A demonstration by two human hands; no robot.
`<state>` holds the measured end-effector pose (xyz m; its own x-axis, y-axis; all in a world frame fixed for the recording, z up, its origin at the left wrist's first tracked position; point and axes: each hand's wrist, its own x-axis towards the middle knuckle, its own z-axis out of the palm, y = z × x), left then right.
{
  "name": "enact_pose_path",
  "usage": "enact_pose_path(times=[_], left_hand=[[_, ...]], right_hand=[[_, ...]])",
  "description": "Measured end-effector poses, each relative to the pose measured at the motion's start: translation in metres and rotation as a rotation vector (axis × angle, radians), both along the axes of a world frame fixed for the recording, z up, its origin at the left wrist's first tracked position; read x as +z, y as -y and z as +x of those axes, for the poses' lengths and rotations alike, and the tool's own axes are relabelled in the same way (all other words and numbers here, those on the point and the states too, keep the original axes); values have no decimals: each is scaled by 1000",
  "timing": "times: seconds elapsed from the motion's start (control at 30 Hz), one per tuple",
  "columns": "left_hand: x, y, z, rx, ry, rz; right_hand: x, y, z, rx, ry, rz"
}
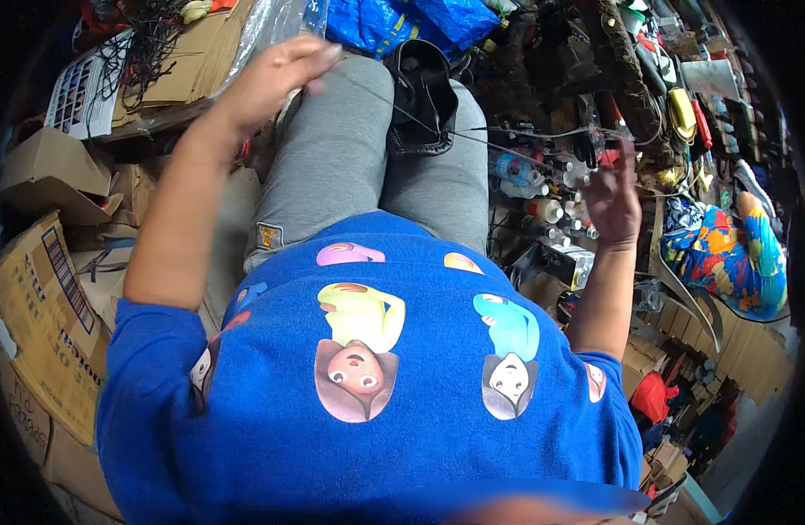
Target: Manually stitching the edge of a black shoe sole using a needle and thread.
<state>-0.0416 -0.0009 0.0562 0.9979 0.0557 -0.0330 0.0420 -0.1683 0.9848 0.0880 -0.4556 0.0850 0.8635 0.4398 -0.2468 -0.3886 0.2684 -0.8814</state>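
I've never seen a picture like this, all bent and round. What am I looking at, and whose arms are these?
There is no machine here. A person wears a wide-angle camera on the head, looking down, which bends the edges. You see their blue shirt, grey trousers and both bare arms. The left hand is raised and pinches a thin dark thread; it runs past a black shoe lying on the lap toward the right hand, whose grip I cannot make out. Cardboard boxes lie to the left, small bottles and clutter to the right.
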Motion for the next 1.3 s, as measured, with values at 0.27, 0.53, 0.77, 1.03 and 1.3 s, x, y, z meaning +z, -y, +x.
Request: enact_pose_path(times=[0.27, 0.53, 0.77, 1.03, 1.3], left_hand=[[-16, 46, 17, -27, -51, -1258], [-25, 2, 3, 59, -145, -1155], [-8, -17, -2, 353, -266, -582], [-36, -47, 47, 90, 96, 482], [-51, 46, 131, -244, -340, 923]], right_hand=[[-61, -4, -32, 439, 581, -1426], [-62, 31, -40, 429, 955, -1581], [-79, 49, -43, 307, 450, -1243], [-21, -59, 7, 130, 547, -755], [-12, -186, 10, 830, 965, -1298]])
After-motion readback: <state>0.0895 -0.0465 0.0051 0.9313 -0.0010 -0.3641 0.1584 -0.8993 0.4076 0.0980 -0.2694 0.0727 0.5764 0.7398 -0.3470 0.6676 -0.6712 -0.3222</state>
